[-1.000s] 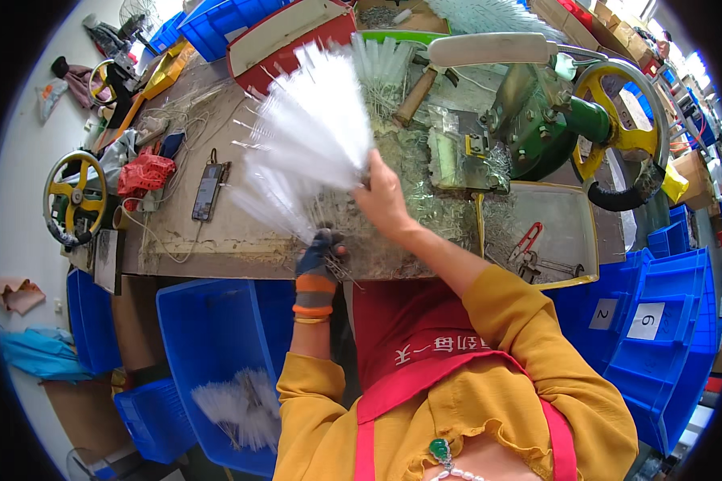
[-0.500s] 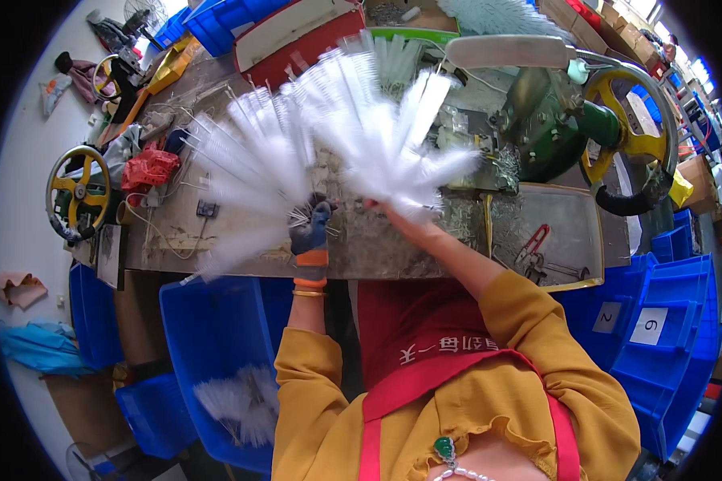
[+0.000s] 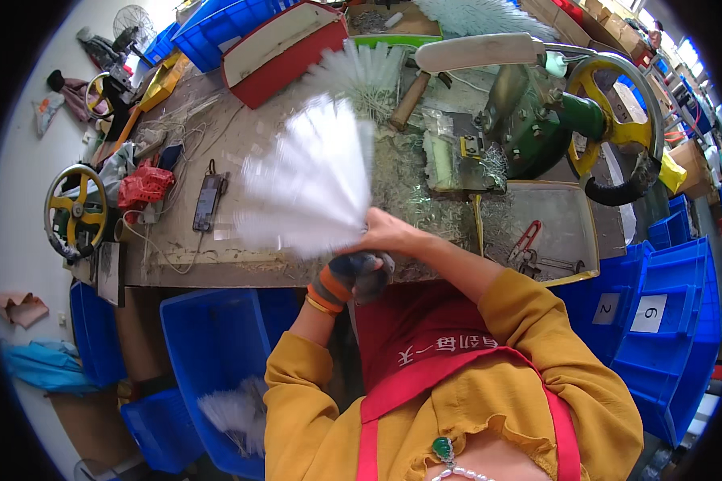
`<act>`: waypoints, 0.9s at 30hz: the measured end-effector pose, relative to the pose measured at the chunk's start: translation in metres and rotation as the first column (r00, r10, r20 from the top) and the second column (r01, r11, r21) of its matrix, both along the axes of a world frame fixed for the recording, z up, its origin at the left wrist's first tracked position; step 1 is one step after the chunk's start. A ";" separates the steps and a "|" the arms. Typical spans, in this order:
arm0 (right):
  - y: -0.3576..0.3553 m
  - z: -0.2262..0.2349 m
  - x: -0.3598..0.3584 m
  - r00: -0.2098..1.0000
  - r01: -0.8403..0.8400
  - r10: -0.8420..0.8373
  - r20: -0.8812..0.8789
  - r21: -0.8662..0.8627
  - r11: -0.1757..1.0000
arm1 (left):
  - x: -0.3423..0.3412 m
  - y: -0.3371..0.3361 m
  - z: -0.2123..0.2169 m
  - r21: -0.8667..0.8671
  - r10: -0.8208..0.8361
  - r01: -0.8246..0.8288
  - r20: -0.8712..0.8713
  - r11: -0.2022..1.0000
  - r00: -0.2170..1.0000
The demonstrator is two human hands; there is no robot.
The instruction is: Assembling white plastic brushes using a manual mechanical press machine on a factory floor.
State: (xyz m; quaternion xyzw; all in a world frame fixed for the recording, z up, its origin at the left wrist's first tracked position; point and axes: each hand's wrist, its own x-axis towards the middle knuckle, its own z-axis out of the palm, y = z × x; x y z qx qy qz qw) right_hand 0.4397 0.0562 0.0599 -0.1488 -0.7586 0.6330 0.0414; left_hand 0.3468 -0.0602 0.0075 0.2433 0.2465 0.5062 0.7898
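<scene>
A fanned bundle of white bristle brushes (image 3: 309, 180) is blurred by motion above the near part of the workbench. My bare right hand (image 3: 387, 232) is closed round its narrow lower end. Just below, against the bench's front edge, my left hand (image 3: 363, 274) wears a dark glove with an orange cuff. Its fingers are curled close to the bundle's base, and what they hold, if anything, is hidden. More white brushes (image 3: 361, 72) lie at the back of the bench, near a hammer with a wooden handle (image 3: 410, 100).
A green hand press (image 3: 537, 120) with a yellow-spoked wheel stands right, beside a shallow tray (image 3: 565, 204) holding red-handled pliers (image 3: 525, 240). A phone (image 3: 208, 200) with a cable lies left. A red box (image 3: 281, 52) sits behind. Blue bins (image 3: 217, 329) are below the bench.
The two spread bunches of brushes have come together into one bundle in my right hand. My left hand has moved right and nearer to me, beneath the right. The phone has come into view.
</scene>
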 end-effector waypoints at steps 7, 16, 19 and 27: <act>-0.005 0.028 -0.025 0.977 0.166 -0.095 -0.190 0.404 0.900 | 0.026 -0.014 0.042 -0.066 -0.163 0.167 0.063 0.984 0.985; 0.021 -0.055 -0.025 0.887 0.404 -0.223 -0.404 0.446 0.799 | -0.051 -0.060 -0.026 0.087 0.928 -0.927 -0.120 0.364 0.353; 0.008 -0.027 -0.025 0.925 0.371 -0.240 -0.294 0.561 0.740 | -0.051 -0.065 -0.026 0.056 0.926 -0.945 -0.228 0.322 0.302; 0.007 -0.044 -0.020 0.953 0.189 -0.204 -0.222 -0.086 0.978 | -0.059 -0.051 -0.040 0.092 0.931 -0.975 -0.328 0.202 0.162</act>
